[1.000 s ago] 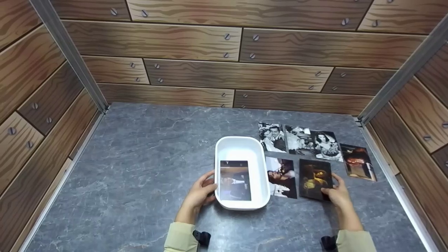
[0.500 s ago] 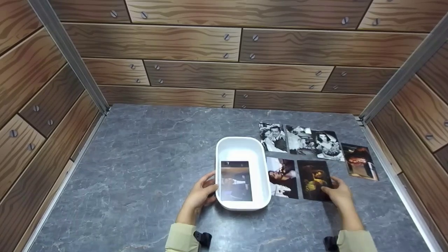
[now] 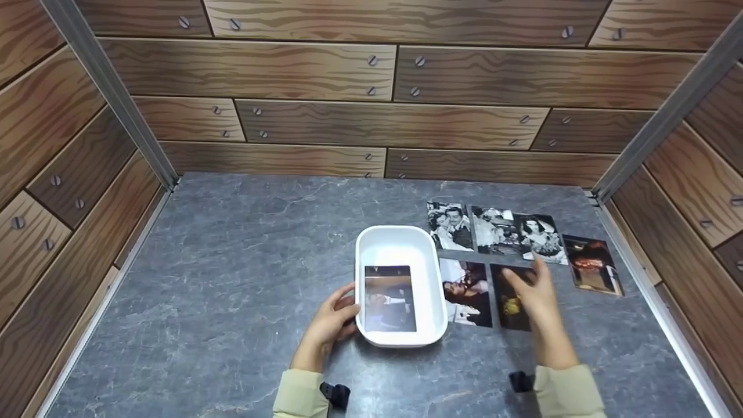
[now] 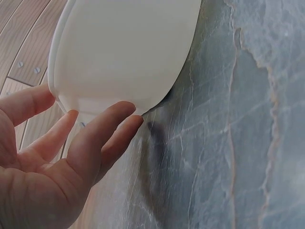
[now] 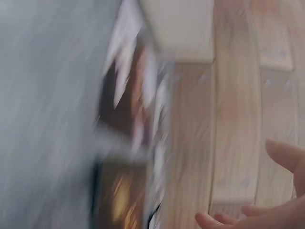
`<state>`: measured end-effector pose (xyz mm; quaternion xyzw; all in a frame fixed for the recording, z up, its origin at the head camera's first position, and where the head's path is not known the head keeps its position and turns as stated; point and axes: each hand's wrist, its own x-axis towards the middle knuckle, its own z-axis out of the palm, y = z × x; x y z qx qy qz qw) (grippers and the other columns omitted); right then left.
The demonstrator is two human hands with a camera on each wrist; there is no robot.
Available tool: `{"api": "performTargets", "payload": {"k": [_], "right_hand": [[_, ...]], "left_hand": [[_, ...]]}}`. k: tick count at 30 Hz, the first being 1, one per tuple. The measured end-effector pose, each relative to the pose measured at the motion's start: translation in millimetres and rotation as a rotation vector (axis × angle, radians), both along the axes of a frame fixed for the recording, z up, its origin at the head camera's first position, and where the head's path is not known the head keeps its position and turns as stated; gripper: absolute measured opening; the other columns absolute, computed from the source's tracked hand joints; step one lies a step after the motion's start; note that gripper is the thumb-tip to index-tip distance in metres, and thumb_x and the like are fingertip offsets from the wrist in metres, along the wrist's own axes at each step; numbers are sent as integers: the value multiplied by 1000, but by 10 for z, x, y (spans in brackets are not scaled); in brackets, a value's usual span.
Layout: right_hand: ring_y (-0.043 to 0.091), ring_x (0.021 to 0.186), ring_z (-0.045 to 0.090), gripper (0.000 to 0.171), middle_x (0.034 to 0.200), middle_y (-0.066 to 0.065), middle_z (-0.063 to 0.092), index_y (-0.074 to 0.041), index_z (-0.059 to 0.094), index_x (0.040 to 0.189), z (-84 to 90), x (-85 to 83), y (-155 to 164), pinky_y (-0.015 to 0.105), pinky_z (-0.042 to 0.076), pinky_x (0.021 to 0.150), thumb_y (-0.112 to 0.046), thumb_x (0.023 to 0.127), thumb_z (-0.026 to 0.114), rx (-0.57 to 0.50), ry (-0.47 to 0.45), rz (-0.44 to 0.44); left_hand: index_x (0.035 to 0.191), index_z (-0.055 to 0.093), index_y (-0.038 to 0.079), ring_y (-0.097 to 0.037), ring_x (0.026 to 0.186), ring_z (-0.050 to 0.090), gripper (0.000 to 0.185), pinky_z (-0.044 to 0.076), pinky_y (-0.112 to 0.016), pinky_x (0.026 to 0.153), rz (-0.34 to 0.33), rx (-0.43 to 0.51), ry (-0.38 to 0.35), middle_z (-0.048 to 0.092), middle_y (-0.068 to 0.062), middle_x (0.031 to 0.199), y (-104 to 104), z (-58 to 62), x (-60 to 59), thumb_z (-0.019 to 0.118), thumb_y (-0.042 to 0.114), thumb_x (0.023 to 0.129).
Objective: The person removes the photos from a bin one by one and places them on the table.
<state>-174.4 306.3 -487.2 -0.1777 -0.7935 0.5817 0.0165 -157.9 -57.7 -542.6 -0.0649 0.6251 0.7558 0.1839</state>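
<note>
A white oblong tub (image 3: 430, 290) stands mid-table with one photo (image 3: 390, 307) visible inside. My left hand (image 3: 329, 322) touches its outer left side, fingers spread and loosely bent against the wall; the left wrist view shows the fingertips (image 4: 126, 107) at the tub's side (image 4: 124, 52). My right hand (image 3: 537, 296) holds nothing and hovers over a dark photo with a yellowish figure (image 3: 509, 307), partly covering it. Its thumb and fingers stand apart. To the left of that photo lies a colour photo of a reclining person (image 3: 467, 293), beside the tub. The right wrist view is blurred.
Behind these lie three black-and-white photos, the left (image 3: 451, 227), the middle (image 3: 493, 230) and the right one (image 3: 541, 238). A reddish photo (image 3: 592, 264) lies at far right near the side wall. Wood-patterned panels (image 3: 325, 122) enclose the grey marbled table (image 3: 244, 261).
My right hand has let go of the dark photo's right edge and moved up and left over it; that photo now lies on the table. The left hand and tub have stayed put.
</note>
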Motion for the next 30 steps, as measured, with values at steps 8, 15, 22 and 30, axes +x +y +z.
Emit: {"api": "performTargets", "payload": {"k": [8, 15, 22, 30], "right_hand": [[41, 145, 18, 89, 163, 12, 6, -18, 7, 157, 23, -77, -731, 51, 31, 115, -5, 89, 64, -121, 112, 75], [47, 135, 34, 88, 154, 25, 26, -5, 19, 153, -144, 20, -1293, 53, 39, 108, -6, 83, 72, -67, 144, 228], [54, 137, 24, 95, 151, 38, 20, 4, 14, 151, -349, 71, -1583, 61, 24, 114, -15, 82, 76, 16, 52, 288], [56, 139, 16, 94, 150, 41, 16, 7, 14, 150, -409, 6, -1680, 62, 16, 116, -20, 82, 74, 107, -129, 266]], "left_hand": [[148, 36, 5, -20, 103, 62, 60, 57, -25, 65, 9, -22, -6, 43, -28, 144, 12, -16, 7, 58, 6, 91], [148, 36, 6, -21, 105, 63, 59, 56, -23, 62, 6, -25, -4, 44, -27, 144, 10, -3, -14, 57, 7, 93], [149, 35, 5, -17, 101, 63, 60, 56, -23, 61, 1, -18, -1, 44, -27, 144, 4, 1, -22, 58, 8, 93], [148, 35, 5, -18, 101, 63, 60, 56, -24, 63, 1, 0, 14, 44, -28, 144, -1, -9, -10, 58, 8, 93]]}}
